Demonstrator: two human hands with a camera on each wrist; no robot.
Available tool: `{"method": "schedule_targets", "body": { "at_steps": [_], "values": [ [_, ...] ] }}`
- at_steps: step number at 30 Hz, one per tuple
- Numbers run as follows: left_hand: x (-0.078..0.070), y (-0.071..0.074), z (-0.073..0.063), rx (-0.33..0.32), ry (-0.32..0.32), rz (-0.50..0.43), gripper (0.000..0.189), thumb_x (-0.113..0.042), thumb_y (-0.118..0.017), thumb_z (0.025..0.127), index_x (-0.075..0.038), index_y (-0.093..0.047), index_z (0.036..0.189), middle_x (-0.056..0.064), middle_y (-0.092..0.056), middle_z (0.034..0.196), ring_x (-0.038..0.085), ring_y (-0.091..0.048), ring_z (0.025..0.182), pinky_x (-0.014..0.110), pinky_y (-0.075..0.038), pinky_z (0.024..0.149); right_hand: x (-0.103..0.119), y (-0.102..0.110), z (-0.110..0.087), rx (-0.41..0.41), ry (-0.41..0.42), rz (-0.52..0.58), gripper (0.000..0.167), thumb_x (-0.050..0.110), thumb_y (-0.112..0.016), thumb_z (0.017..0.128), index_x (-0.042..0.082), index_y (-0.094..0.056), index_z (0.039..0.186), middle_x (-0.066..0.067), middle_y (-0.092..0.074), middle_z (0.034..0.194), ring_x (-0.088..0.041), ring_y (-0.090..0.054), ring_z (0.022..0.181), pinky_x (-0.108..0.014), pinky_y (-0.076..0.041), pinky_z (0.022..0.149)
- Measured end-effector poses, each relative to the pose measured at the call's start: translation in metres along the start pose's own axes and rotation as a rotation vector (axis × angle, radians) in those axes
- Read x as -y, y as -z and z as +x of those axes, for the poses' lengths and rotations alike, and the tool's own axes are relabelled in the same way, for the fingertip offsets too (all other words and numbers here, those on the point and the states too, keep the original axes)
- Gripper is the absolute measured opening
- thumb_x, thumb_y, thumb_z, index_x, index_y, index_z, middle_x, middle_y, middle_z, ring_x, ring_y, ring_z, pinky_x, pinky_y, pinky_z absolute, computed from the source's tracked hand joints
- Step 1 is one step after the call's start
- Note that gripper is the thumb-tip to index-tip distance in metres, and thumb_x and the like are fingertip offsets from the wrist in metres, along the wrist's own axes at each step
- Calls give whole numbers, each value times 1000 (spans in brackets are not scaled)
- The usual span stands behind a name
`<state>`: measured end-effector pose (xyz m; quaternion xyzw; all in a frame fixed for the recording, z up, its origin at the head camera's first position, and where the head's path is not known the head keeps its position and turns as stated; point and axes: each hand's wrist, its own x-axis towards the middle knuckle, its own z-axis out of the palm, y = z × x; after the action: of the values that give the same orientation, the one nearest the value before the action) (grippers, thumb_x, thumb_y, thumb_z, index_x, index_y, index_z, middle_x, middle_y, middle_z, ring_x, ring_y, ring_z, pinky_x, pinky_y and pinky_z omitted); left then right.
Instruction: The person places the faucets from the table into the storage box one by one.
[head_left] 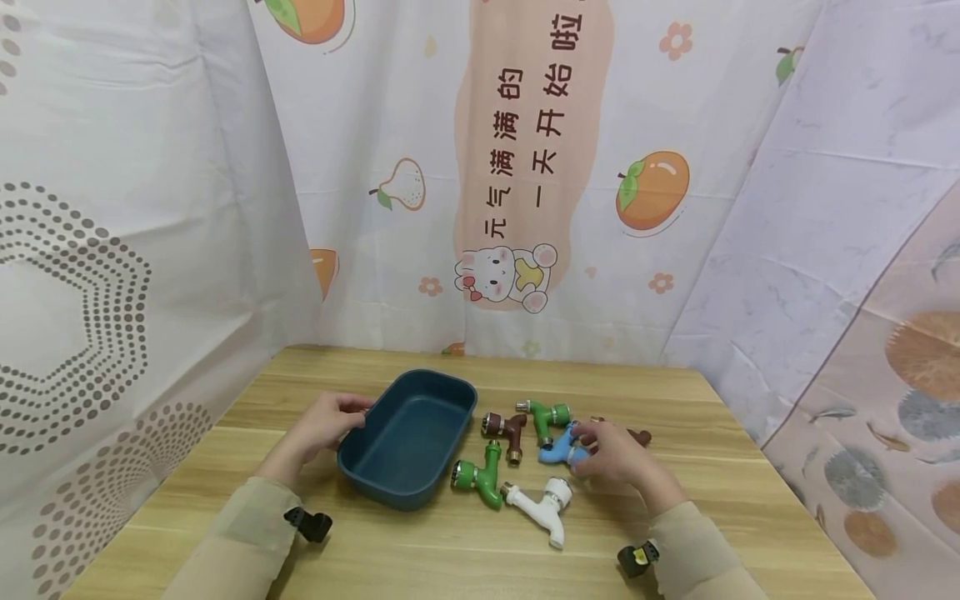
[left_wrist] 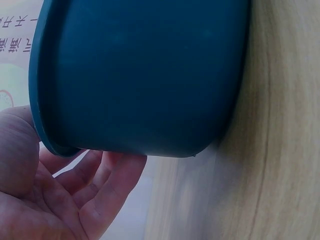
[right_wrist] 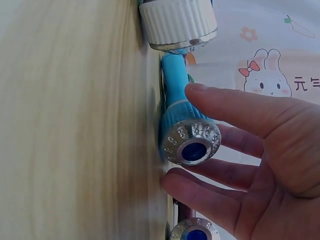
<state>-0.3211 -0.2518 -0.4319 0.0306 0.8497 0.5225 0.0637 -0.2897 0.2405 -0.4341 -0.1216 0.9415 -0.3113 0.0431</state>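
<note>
On the table (head_left: pixel 420 558), one dark teal basin (head_left: pixel 408 446) stands toward the left edge, with six taps between it and the right edge: two green, the nearer tap (head_left: pixel 489 479) beside the basin and the farther tap (head_left: pixel 542 425) closest to the far edge; two brown, one tap (head_left: pixel 513 429) between the greens and another (head_left: pixel 641 436) mostly behind the right hand (head_left: pixel 617 454); one white tap (head_left: pixel 546 507), closest to the near edge; and one blue tap (head_left: pixel 555 454). The left hand (head_left: pixel 327 423) touches the basin on its left-edge side; the left wrist view adds the outer wall, which hides the fingertips, so whether that grip is clamped cannot be told. The right hand's grip is apart, thumb and fingers spread around the blue tap; only the right wrist view shows this tap's silver collar and dark blue cap.
</note>
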Motion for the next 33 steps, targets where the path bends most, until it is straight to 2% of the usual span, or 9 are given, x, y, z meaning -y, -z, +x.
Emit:
{"method": "schedule_targets", "body": {
  "at_steps": [13, 23, 33],
  "values": [
    [0, 0, 0, -3, 1, 7, 39, -7, -62, 94, -2, -67, 132, 22, -63, 129, 28, -63, 99, 43, -60, 65, 2, -2, 2, -6, 3, -23, 47, 11, -88, 74, 10, -73, 118, -12, -69, 112, -31, -64, 105, -51, -52, 91],
    [0, 0, 1, 5, 5, -3, 40, -7, -61, 95, 0, -64, 134, 25, -61, 132, 29, -64, 100, 44, -60, 66, 2, -2, 3, -10, 3, -49, 40, 12, -88, 76, 12, -76, 113, -4, -69, 103, -25, -64, 100, -44, -53, 85],
    [0, 0, 0, 14, 2, -8, 41, -8, -60, 96, 1, -63, 135, 26, -59, 135, 31, -63, 104, 46, -60, 69, 2, -1, 1, 0, 26, -40, 37, 9, -88, 76, 8, -76, 110, -3, -69, 103, -23, -64, 97, -45, -54, 85]
  ]
}}
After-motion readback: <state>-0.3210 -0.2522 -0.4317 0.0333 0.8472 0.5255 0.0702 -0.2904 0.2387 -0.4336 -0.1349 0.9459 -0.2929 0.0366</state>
